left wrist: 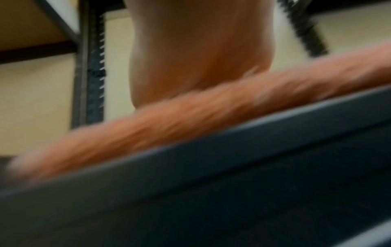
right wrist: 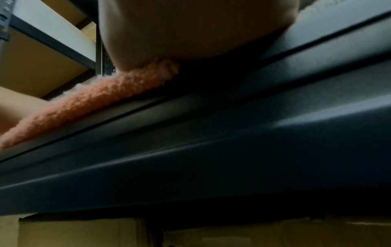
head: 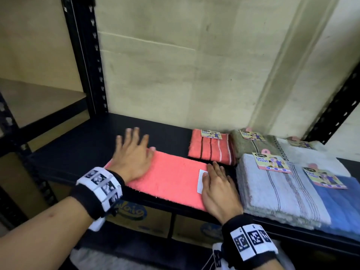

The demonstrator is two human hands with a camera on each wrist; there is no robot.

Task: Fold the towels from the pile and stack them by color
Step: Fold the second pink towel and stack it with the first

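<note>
A coral pink towel (head: 171, 178) lies flat, folded into a long rectangle, on the black shelf (head: 78, 145). My left hand (head: 132, 151) presses its left end with fingers spread and straight. My right hand (head: 216, 184) lies flat on its right end, partly over a white label (head: 200, 182). In the wrist views the towel's fuzzy edge (left wrist: 190, 117) (right wrist: 84, 103) shows under each palm, above the shelf's front rail (left wrist: 211, 183). Behind sits a folded coral striped towel (head: 211, 147). To the right lie a pale blue-white striped towel (head: 272, 190), a blue towel (head: 339, 203) and an olive towel (head: 251, 145).
Black slotted uprights (head: 91, 55) frame the shelf at the back left and the far right. A beige wall stands close behind. Cardboard boxes (head: 140, 215) sit on the level below. The shelf's left part is bare black surface.
</note>
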